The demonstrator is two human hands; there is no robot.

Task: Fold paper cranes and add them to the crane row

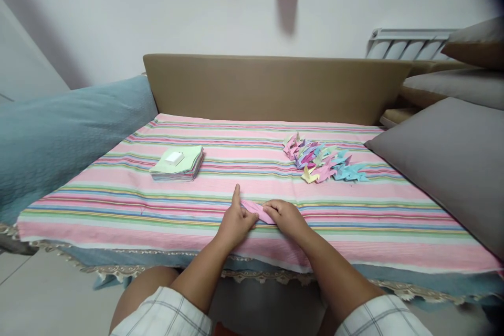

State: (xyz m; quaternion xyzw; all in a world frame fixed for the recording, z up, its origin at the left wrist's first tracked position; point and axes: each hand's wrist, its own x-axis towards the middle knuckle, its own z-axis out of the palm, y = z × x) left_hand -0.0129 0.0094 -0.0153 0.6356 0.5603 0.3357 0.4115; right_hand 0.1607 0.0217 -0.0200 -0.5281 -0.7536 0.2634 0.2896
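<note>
Pink folded paper [254, 206] on the striped cloth [240, 142], centre. Left to right: paper stack [189, 155]; left hand [232, 221], thumb pressing the paper, index finger raised; right hand [289, 219], pinching its right end; folded paper figures [326, 169].

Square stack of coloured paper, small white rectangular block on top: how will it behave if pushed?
The square stack of coloured paper may shear, since its side shows many layers and no visible binding. Low and broad, it seems unlikely to tip. The small white rectangular block lies flat, so it could slide but probably won't roll.
</note>
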